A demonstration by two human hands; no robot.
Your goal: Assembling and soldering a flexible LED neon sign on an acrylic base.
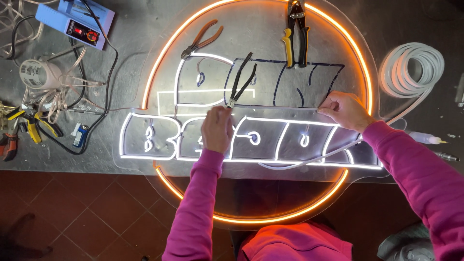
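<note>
Your left hand (216, 129) was fisted, pressing the white neon strip (280, 110) down; right hand (344, 110) pinched it taut. Best kept it tight w/ even pressure along the groove.

Single head cam, looking straight down from close above at tabletop (121, 29) and sign (270, 34); floor along bottom edge.

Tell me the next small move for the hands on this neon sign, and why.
Probably press the white strip down into its channel, working from the left hand toward the right hand. The strip lies stretched between both hands across the sign panel, unlit, while neighbouring letters already glow.
</note>
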